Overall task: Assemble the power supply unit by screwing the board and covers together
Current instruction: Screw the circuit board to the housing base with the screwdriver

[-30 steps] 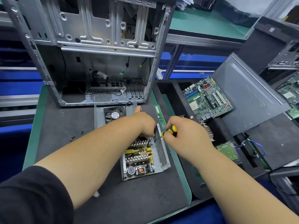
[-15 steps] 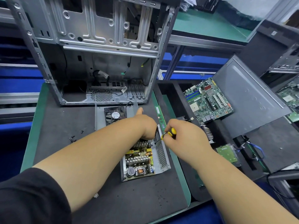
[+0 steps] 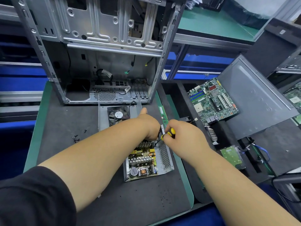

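I'm driving a board screw: right hand grips the screwdriver, left hand clamps the power supply case. Next, I'd keep the tip seated and turn.

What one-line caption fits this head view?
Right hand drives a yellow-handled screwdriver into the open power supply unit while the left hand steadies it.

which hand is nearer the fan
Left. The left hand sits just right of the fan, thumb pointing past it. The right hand, gripping the screwdriver, is farther right.
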The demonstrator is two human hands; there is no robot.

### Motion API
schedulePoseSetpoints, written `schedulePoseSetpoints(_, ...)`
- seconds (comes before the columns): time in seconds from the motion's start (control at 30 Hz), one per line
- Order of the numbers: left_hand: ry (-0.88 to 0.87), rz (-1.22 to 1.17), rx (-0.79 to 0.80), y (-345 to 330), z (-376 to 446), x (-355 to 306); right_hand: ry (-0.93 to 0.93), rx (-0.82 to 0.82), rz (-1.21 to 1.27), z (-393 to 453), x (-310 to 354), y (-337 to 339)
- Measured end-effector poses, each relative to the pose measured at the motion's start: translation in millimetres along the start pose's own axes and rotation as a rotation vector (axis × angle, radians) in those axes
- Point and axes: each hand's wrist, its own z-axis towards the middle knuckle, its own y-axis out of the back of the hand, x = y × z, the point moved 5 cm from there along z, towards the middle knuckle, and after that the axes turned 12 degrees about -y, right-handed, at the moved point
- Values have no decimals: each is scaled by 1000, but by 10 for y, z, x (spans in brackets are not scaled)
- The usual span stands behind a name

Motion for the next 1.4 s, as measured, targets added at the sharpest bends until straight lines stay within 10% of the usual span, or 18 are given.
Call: schedulePoseSetpoints(1.4,-48,53,49,-16,5,-8,128,115,-153,68,135,-61)
